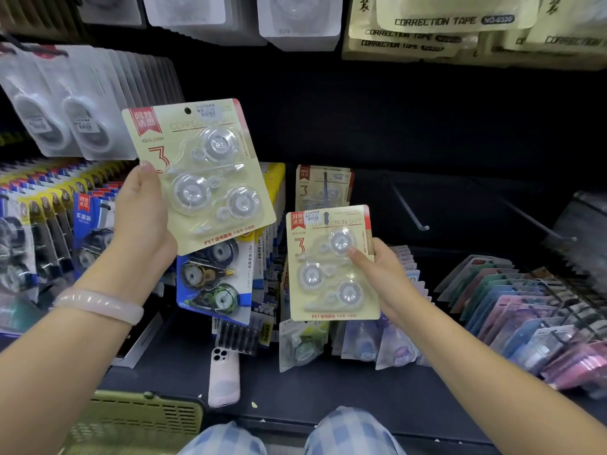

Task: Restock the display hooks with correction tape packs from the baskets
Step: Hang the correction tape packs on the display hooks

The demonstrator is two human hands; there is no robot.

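My left hand (141,215) grips a cream correction tape pack (200,172) by its lower left edge, holding it up and tilted in front of the display. My right hand (382,277) holds a second identical cream pack (328,267) by its right edge, thumb across the front; the hook's tip shows through its hang hole. Behind it one more matching pack (323,185) hangs further back on the same hook. A green basket (138,421) sits at the bottom left by my knees.
Two bare hooks (410,211) jut out to the right of the cream packs. Blue multi-colour tape packs (213,277) hang in the middle, rows of other packs fill the left and right (532,310). A white phone (223,376) lies on the dark shelf ledge.
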